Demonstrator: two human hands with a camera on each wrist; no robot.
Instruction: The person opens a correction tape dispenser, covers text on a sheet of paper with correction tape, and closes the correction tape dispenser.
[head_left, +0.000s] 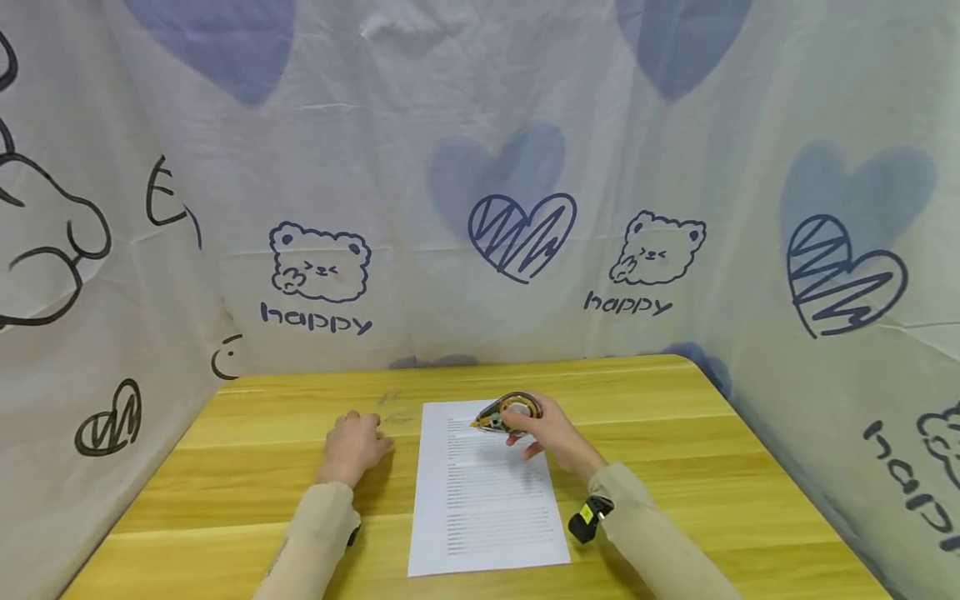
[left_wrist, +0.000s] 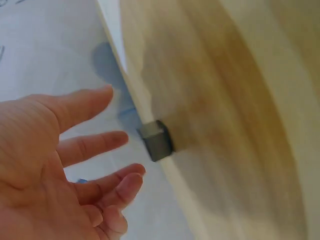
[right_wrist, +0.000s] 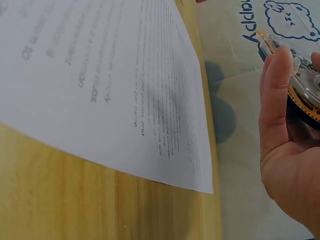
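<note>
My right hand (head_left: 558, 437) grips a correction tape dispenser (head_left: 519, 407) between thumb and fingers. The dispenser has a clear and dark body, an orange wheel and an orange tip, which points left over the upper part of a printed sheet (head_left: 491, 558). In the right wrist view, the dispenser (right_wrist: 304, 97) is cut off by the frame edge. Left of the sheet, my left hand (head_left: 351, 448) is held low over the table with loosely bent fingers and nothing in them. Close by its fingertips, the left wrist view shows a small dark block (left_wrist: 156, 141) on the table.
The wooden table (head_left: 247, 467) carries the sheet near its middle. A white cloth (head_left: 420, 292) with hearts and bear drawings hangs behind the table and along both sides. A small black camera (head_left: 590, 518) is strapped to the right wrist.
</note>
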